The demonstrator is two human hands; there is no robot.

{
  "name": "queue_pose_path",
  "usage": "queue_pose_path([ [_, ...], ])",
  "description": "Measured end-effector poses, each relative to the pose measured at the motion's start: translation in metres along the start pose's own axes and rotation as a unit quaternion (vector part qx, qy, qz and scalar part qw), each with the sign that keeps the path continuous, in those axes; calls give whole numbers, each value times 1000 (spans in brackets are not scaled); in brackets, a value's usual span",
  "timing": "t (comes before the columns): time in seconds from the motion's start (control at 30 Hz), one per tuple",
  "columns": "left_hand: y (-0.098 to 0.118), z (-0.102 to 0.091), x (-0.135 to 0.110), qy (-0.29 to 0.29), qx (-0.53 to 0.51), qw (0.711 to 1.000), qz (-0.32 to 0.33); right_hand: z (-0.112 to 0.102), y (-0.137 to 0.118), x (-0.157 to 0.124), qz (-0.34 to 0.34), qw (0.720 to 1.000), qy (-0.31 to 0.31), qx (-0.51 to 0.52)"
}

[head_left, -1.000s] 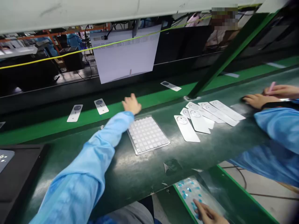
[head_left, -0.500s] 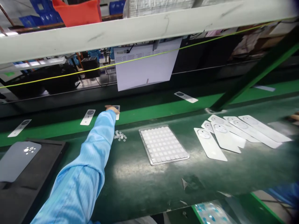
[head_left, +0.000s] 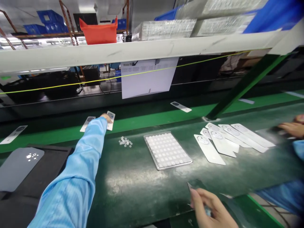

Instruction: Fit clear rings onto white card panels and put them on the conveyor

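My left arm in a blue sleeve reaches far out to the green conveyor strip. My left hand (head_left: 106, 117) rests on a white flat panel (head_left: 111, 119) there; its fingers are mostly hidden behind the sleeve. My right hand (head_left: 210, 207) is at the bottom edge, fingers curled around something small I cannot make out, near a dark scrap (head_left: 193, 184) on the bench. A clear tray of white buttons (head_left: 167, 150) lies in the middle, with a small heap of clear round parts (head_left: 125, 142) to its left.
Several white panels (head_left: 228, 139) lie fanned at the right, where another person's hand (head_left: 291, 128) works. More panels (head_left: 181, 107) ride the green belt. A black foam tray with a grey plate (head_left: 19, 164) sits at left. A white shelf beam (head_left: 142, 49) hangs overhead.
My left hand slid left along the belt from behind the tray to the panel. My right hand has come up into view at the bottom. The view tilted upward.
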State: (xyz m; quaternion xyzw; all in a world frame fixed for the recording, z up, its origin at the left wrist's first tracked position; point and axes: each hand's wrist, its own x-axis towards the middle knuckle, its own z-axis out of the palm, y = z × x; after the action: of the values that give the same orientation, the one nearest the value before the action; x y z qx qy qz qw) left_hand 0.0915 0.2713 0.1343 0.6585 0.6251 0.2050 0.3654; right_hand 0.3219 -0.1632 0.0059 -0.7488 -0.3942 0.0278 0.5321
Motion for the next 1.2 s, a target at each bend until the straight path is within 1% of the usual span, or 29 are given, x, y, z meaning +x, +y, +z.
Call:
queue_pose_path([
  [0.07, -3, -5, -18, -29, -38, 999, 10, 22, -21, 6, -24, 993, -92, 69],
  [0.1, -8, -3, -32, -51, -61, 997, 21, 35, -31, 9, -27, 984, -140, 107],
  [0.17, -26, 7, -70, -101, -114, 987, 44, 63, -51, 17, -16, 956, -236, 173],
  [0.23, -52, 26, -118, -140, -167, 975, 52, 93, -71, 21, 15, 922, -314, 226],
  [0.3, -82, 47, -170, -149, -229, 961, 42, 121, -87, 20, 51, 885, -379, 266],
  [0.33, -95, 56, -193, -148, -278, 949, 30, 133, -93, 16, 67, 868, -406, 279],
  [0.4, -116, 71, -228, -131, -344, 930, 0, 150, -99, 5, 88, 842, -447, 289],
  [0.43, -123, 75, -239, -118, -369, 922, -12, 155, -99, -1, 92, 833, -464, 286],
  [0.5, -132, 80, -247, -100, -410, 906, -26, 158, -96, -11, 91, 820, -498, 267],
  [0.57, -137, 81, -244, -94, -461, 882, -33, 157, -91, -16, 79, 805, -536, 240],
  [0.6, -139, 81, -242, -95, -485, 868, -40, 155, -89, -16, 70, 804, -544, 229],
  [0.63, -140, 81, -239, -97, -504, 857, -51, 154, -88, -15, 59, 814, -535, 219],
  [0.67, -142, 82, -237, -97, -517, 848, -64, 151, -87, -12, 46, 836, -506, 209],
  [0.73, -144, 85, -236, -100, -530, 837, -90, 147, -89, -6, 4, 893, -414, 178],
  [0.77, -144, 86, -237, -103, -531, 835, -96, 146, -91, -2, -30, 915, -369, 160],
  [0.8, -145, 87, -238, -103, -529, 837, -98, 144, -94, 1, -71, 928, -338, 142],
  [0.83, -145, 88, -239, -101, -523, 841, -97, 144, -98, 3, -116, 930, -324, 130],
  [0.9, -145, 88, -240, -86, -502, 856, -89, 145, -105, 5, -194, 914, -334, 122],
  [0.93, -146, 88, -241, -73, -485, 867, -83, 146, -108, 5, -222, 905, -341, 121],
  [1.0, -147, 87, -240, -42, -448, 890, -66, 150, -112, 4, -260, 893, -349, 118],
  [1.07, -148, 87, -239, -23, -416, 908, -45, 154, -113, 2, -286, 888, -343, 112],
  [1.13, -149, 87, -238, -28, -401, 915, -29, 157, -113, 1, -306, 885, -333, 109],
  [1.2, -150, 86, -238, -45, -392, 918, -18, 160, -112, 2, -322, 881, -328, 109],
])
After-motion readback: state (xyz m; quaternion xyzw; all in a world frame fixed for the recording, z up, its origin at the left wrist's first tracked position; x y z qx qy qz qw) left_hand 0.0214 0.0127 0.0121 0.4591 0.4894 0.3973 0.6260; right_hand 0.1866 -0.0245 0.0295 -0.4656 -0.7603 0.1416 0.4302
